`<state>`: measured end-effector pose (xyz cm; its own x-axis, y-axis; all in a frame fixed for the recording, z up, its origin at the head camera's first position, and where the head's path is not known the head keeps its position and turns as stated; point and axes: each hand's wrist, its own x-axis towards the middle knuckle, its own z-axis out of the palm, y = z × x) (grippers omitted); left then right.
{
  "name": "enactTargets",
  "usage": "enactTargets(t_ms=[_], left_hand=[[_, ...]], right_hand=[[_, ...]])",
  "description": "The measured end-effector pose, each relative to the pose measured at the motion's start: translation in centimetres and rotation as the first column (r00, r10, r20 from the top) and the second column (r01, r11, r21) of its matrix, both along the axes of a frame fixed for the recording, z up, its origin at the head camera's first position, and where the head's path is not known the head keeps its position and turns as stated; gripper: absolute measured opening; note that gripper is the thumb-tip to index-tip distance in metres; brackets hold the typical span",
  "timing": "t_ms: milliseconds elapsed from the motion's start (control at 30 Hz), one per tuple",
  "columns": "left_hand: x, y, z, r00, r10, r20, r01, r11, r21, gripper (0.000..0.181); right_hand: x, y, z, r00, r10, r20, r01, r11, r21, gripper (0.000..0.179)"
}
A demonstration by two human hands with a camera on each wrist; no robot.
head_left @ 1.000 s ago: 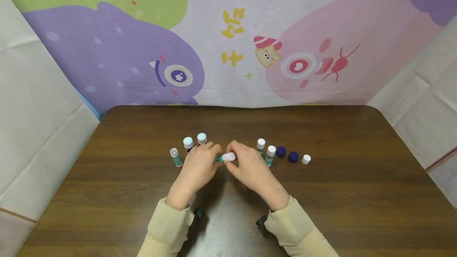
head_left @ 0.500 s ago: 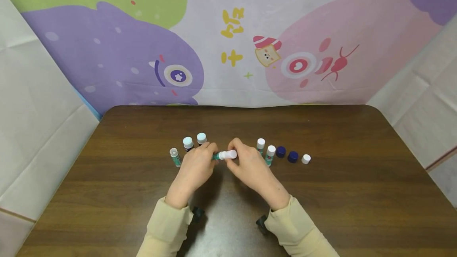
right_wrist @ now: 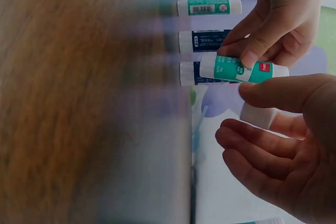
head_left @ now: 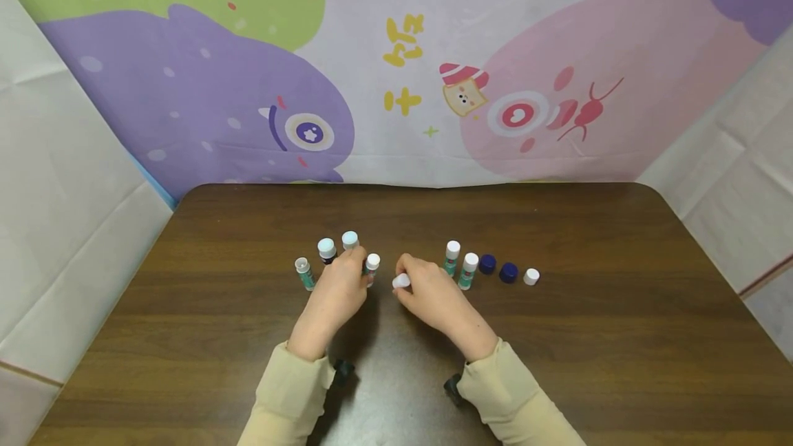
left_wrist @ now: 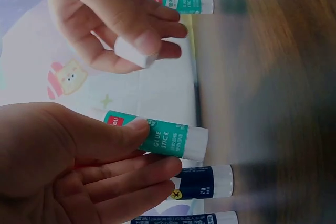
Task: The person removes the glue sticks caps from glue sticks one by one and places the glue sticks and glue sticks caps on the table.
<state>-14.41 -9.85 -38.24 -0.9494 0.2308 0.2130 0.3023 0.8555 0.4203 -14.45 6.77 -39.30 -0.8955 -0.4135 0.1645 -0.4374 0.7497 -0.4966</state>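
Note:
My left hand [head_left: 334, 288] pinches a green glue stick [left_wrist: 163, 137] between thumb and fingers, white base towards the table and label visible in the left wrist view. In the head view its white top end stands beside my fingers. A white cap [head_left: 401, 281] is pinched in my right hand [head_left: 434, 291], apart from the glue stick, a short way to its right. Left of my left hand stands another green glue stick [head_left: 305, 275] without its cap. Two navy glue sticks [head_left: 326, 248] with pale tops stand just behind that hand, partly hidden by it.
Two green glue sticks [head_left: 468, 271] with white caps on stand right of my right hand. Beyond them on the brown table [head_left: 588, 363] lie two navy caps [head_left: 509, 272] and a loose white cap [head_left: 531, 277] in a row. A cartoon-printed cloth [head_left: 427, 157] hangs behind the table.
The white cap has come off the green glue stick. The stick, earlier tilted against the cap, now stands more upright in my left hand; my right hand has drawn slightly down with the cap.

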Motion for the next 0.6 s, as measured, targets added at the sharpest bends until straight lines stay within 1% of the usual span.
enactTargets(t_ms=[67, 200, 333, 467, 600], left_hand=[[0.0, 0.0, -0.1, 1.0, 0.003, 0.018, -0.003, 1.0, -0.002, 0.016], [-0.1, 0.1, -0.3, 0.999, -0.003, 0.033, 0.004, 1.0, -0.009, 0.017], [-0.3, 0.1, -0.6, 0.999, -0.021, 0.05, 0.022, 1.0, -0.018, 0.016], [-0.3, 0.2, -0.8, 0.998, -0.023, 0.065, 0.025, 0.999, -0.022, 0.016], [-0.4, 0.2, -0.9, 0.998, -0.03, 0.058, 0.032, 0.999, -0.025, 0.016]], right_hand=[[-0.1, 0.0, -0.2, 1.0, 0.004, -0.003, -0.004, 1.0, 0.017, 0.015], [-0.2, -0.1, -0.6, 1.0, -0.009, -0.018, 0.011, 0.997, 0.076, 0.017], [-0.5, -0.1, -1.0, 1.0, -0.026, -0.004, 0.026, 0.99, 0.14, 0.02], [-0.7, -0.1, -1.3, 0.999, -0.031, 0.022, 0.027, 0.986, 0.166, 0.019], [-0.9, 0.1, -1.5, 0.999, -0.022, 0.042, 0.014, 0.985, 0.174, 0.016]])
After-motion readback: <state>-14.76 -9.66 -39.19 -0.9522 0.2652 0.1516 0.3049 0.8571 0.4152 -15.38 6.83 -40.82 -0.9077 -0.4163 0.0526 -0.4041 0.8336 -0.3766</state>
